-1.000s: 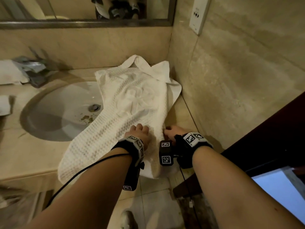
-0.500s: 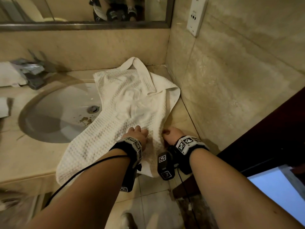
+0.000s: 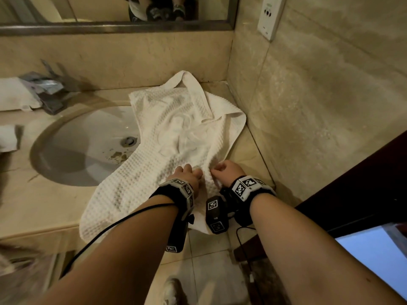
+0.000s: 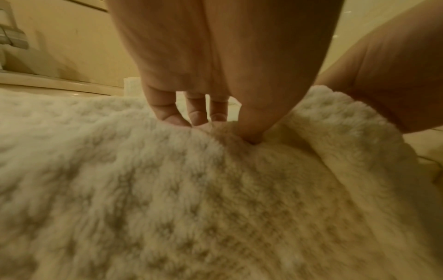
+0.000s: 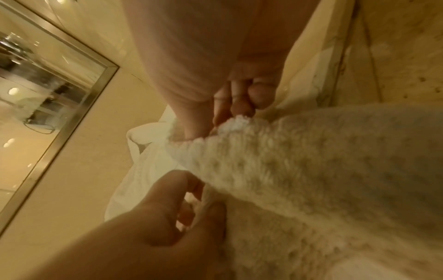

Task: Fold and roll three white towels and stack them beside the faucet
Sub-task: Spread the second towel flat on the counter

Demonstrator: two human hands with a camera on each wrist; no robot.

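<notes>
Fingers point(image 5: 239, 106) of right hand point(image 3: 226, 172) pinching towel point(image 3: 176, 137) edge; left hand point(image 3: 187, 175) fingers point(image 4: 167, 113) curling, gripping its waffle ridge. Lying across desk point(image 3: 44, 201) and sink point(image 3: 72, 148), far corner folding further inward than before. Pinch showing only in wrist views.

1. My left hand point(image 3: 186, 176) covers its own fingertips in the head view; where they meet the white towel point(image 3: 167, 150) is hidden there.
2. The near end of that towel hangs over the counter edge point(image 3: 44, 234), behind my wrist cameras.
3. The faucet point(image 3: 49, 93) is blurred, perhaps with a rolled towel beside it, cut off at the left edge.
4. The left wrist view is smeared; the towel's weave dissolves up close.
5. My right hand point(image 5: 230, 106) is soft-focused, and my palm fills the top of its wrist view.
6. The mirror point(image 3: 110, 9) runs off the top edge.
</notes>
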